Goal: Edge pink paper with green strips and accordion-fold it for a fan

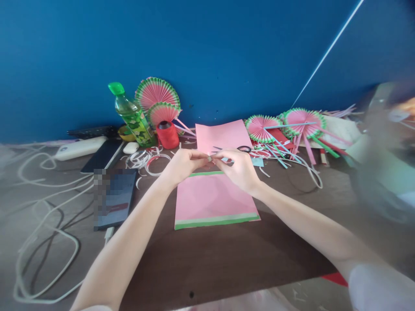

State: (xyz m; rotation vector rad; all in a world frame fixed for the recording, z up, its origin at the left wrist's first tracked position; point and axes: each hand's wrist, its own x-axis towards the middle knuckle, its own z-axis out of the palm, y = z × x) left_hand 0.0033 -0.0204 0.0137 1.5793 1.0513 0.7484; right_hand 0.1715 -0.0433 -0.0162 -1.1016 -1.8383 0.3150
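Note:
My left hand (185, 165) and my right hand (238, 168) meet above the table, fingertips pinched together. Between them is a tiny pale piece (209, 158), too small to make out its kind. Below lies a pink paper sheet (214, 198) with green and pale green bands along its near and far edges; my right hand hides part of its far side. Another pink sheet (223, 133), creased, rests behind my hands. Dark-handled scissors (244, 149) lie on it, partly covered by my right hand.
Pleated pink-and-green paper fans (155, 95) lean on the blue wall beside a green-capped bottle (129, 116) and a red spool (167, 136). More paper fans (303, 122) and strips lie at right. A phone (121, 194), white cables (48, 233) and paper scraps (138, 159) occupy the left.

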